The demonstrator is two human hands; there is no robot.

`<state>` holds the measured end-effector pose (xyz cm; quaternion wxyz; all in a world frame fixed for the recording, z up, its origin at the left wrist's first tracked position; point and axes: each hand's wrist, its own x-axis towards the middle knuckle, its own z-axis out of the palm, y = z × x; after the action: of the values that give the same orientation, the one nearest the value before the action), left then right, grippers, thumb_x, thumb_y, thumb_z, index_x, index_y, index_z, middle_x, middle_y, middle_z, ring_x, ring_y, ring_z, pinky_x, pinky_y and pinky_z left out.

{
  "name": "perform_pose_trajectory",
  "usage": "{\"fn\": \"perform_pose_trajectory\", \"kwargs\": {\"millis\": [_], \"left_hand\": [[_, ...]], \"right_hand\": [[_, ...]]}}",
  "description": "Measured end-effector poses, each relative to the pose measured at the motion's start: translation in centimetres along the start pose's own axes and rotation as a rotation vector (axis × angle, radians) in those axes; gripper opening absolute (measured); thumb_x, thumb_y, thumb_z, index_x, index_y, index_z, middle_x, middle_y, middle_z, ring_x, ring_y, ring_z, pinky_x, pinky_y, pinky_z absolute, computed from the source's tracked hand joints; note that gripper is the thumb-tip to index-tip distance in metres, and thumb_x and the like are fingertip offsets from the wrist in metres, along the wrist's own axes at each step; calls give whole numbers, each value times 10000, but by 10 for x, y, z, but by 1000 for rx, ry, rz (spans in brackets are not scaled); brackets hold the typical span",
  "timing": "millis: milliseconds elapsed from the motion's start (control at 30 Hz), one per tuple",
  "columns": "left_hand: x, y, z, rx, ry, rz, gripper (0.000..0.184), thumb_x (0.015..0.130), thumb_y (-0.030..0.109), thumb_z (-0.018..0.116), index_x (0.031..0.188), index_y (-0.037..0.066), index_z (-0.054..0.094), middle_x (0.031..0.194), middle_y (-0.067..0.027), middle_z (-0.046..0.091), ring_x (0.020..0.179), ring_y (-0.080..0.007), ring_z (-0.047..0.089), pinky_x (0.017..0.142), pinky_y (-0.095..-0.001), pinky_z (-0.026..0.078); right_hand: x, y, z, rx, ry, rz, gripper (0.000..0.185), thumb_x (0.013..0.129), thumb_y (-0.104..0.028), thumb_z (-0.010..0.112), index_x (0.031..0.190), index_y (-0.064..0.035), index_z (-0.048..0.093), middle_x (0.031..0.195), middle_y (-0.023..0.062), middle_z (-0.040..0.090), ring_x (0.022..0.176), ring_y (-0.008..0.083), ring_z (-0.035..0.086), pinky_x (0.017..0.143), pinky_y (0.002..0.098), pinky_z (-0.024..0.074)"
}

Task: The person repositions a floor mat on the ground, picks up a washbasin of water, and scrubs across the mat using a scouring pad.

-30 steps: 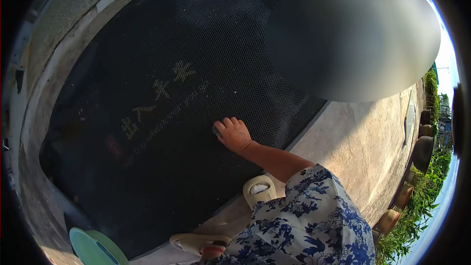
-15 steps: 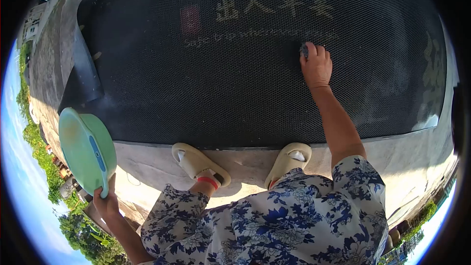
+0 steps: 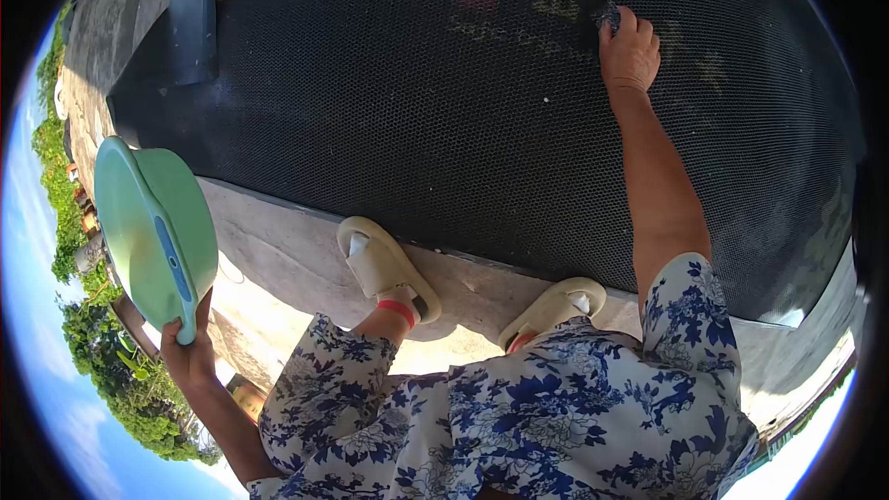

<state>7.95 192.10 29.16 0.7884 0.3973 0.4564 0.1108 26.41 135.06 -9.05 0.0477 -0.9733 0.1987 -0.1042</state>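
Observation:
A green plastic basin [image 3: 194,208] is tilted on its side at the left, and my left hand [image 3: 190,356] grips its lower rim. Pinched in the fingers of my right hand [image 3: 632,54] is a small grey steel wool scrubber [image 3: 607,15], which appears to press on the mat's surface. Beneath it spreads a large black textured floor mat [image 3: 417,130] with worn yellow characters, a red square and faint lettering. My right hand covers part of that printing.
My feet in beige slippers [image 3: 378,264] stand on the concrete floor [image 3: 269,231] along the mat's near edge. One mat corner [image 3: 193,28] is folded over at the upper left. Green bushes [image 3: 120,389] and sky lie beyond on the left.
My right hand has moved the scrubber farther up the mat, onto the printed characters. My view has turned and shifted, so the mat looks slanted. The basin stays in my left hand.

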Motion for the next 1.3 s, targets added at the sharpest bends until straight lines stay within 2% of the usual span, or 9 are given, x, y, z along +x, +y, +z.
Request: {"fn": "perform_pose_trajectory", "kwargs": {"millis": [100,233,333,600,733,833,1067,1133,1300], "left_hand": [[0,5,-13,-68,-135,-170,782,787,-102,404,1482,32,71,1504,-291,129,1373,-513,167,880,-533,564],[-8,-1,-8,-52,-127,-184,771,815,-60,407,1487,43,46,1510,-285,113,1397,-469,140,781,-534,598],[-10,-5,-1,-35,-137,-189,767,828,-40,411,1490,50,34,1516,-273,107,1409,-449,124,736,-532,612],[-17,0,-13,-57,-72,-155,756,824,-41,403,1487,36,49,1523,-251,109,1401,-434,179,683,-517,626],[-12,-4,-18,-105,-42,-152,759,807,-58,398,1480,18,56,1517,-257,121,1396,-441,189,677,-529,626],[-10,-4,-19,-132,20,-164,757,811,-54,404,1479,23,56,1516,-248,131,1397,-446,179,663,-549,623],[-14,0,-21,-57,11,-118,723,834,-35,412,1479,38,91,1516,-237,143,1410,-404,178,661,-480,635],[-13,8,-31,-56,9,-107,644,837,-28,422,1428,-26,166,1450,-253,266,1228,-325,424,603,-430,625],[-13,16,-47,70,18,-80,548,859,-28,429,1365,-100,232,1376,-251,381,1019,-238,579,612,-327,559]], "right_hand": [[-78,-55,-22,161,-267,-553,361,809,-269,695,1125,-147,570,942,61,558,864,218,572,722,357,510],[-208,-83,-39,405,-423,-1313,222,806,-176,626,1026,-167,603,883,24,523,783,172,523,653,307,455],[-165,-102,-15,522,-212,-1276,223,823,-149,578,1043,-174,609,898,18,532,786,170,521,648,301,449],[-7,-160,21,123,-64,-498,238,850,-244,652,1053,-141,582,926,56,567,848,227,587,703,367,513],[-121,-146,-17,297,-456,-1042,315,794,-222,709,1076,-163,581,855,29,512,802,180,553,677,317,512],[-154,-124,-13,445,-335,-1359,165,823,-177,660,974,-162,596,825,26,505,748,166,526,596,317,471],[-2,-185,42,152,93,-628,273,818,-250,680,1051,-149,579,892,41,556,805,208,573,689,347,518],[-19,-198,36,164,1,-421,362,813,-274,693,1137,-160,579,983,76,592,878,256,603,689,394,542],[-212,-182,-13,455,-190,-1223,191,784,-204,655,965,-168,606,797,0,507,714,154,512,570,301,431]]}}
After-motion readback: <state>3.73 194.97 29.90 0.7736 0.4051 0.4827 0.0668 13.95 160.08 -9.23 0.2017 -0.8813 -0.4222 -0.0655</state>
